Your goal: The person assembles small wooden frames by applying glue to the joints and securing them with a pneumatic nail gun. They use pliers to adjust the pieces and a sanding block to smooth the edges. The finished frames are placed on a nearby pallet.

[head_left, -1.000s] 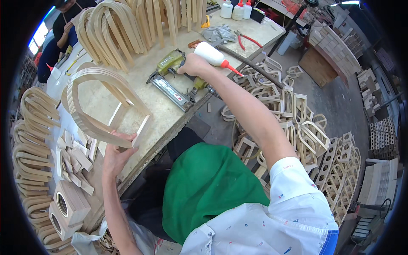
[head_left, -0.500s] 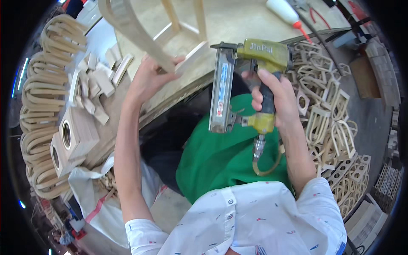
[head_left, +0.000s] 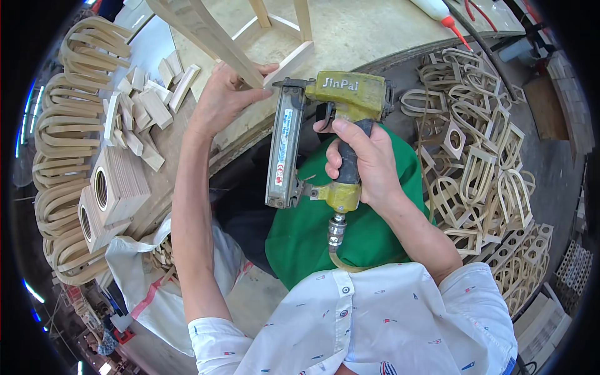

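Observation:
A small wooden frame with a bent, curved piece and straight slats stands on the workbench in front of me. My left hand grips its near corner, where a short slat meets the curved piece; thumb and fingers close around the joint. In my right hand is a yellow-green pneumatic nail gun, held by its black grip, with the index finger near the trigger. Its nose points left and touches or nearly touches the frame's corner. An air hose hangs from the handle's metal coupling.
Short wooden slats lie piled on the bench, beside wooden blocks with round holes. Bent wooden pieces are stacked along the left. Finished-looking frames heap up at right. A white bottle with a red nozzle sits at the back.
The nail gun in my right hand has moved left, its nose coming up to the frame's corner. My left hand keeps hold of the frame.

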Demonstrator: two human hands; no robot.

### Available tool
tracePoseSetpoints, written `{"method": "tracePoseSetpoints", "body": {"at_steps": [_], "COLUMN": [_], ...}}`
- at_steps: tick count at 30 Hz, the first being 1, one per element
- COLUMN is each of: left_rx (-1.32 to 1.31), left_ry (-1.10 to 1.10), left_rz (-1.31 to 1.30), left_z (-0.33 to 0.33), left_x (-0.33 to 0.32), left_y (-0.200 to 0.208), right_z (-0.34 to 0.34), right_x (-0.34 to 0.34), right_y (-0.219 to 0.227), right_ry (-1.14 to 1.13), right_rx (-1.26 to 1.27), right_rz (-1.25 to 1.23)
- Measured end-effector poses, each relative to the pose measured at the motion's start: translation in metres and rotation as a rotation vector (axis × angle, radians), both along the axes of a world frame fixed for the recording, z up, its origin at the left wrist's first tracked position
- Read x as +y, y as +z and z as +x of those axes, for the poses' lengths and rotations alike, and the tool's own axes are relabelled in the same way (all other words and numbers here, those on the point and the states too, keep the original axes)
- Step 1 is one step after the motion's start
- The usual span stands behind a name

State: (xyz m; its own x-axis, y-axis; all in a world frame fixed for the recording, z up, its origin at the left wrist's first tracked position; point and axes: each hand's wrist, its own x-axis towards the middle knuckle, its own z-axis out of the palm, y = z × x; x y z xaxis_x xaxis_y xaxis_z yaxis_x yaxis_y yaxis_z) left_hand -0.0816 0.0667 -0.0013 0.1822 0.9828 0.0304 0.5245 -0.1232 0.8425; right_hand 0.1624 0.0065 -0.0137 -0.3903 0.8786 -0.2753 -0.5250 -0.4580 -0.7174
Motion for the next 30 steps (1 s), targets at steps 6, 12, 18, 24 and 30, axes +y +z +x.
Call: {"method": "tracePoseSetpoints", "body": {"at_steps": [6,12,18,24,30], "left_rx": [-0.034,0.068,0.031,0.092,0.021], "left_ry": [0.002,0.007,-0.004,-0.012,-0.043], "left_rz": [-0.012,0.064,0.015,0.052,0.020], "left_z": [0.001,0.000,0.003,0.002,0.001], "left_x": [-0.002,-0.002,-0.003,-0.001,-0.001], "left_y": [0.002,0.000,0.004,0.005,0.005], "right_z": [-0.007,-0.009,-0.013,-0.014,-0.010], "right_x": [-0.003,-0.003,-0.006,-0.008,-0.006], "right_y": [-0.004,-0.006,-0.007,-0.009,-0.011], "right_ry": [-0.024,-0.025,-0.048,-0.060,-0.073], "right_rx": [0.005,0.008,0.016,0.034,0.050], "right_rz": [0.014,0.011,0.018,0.003,-0.004]}}
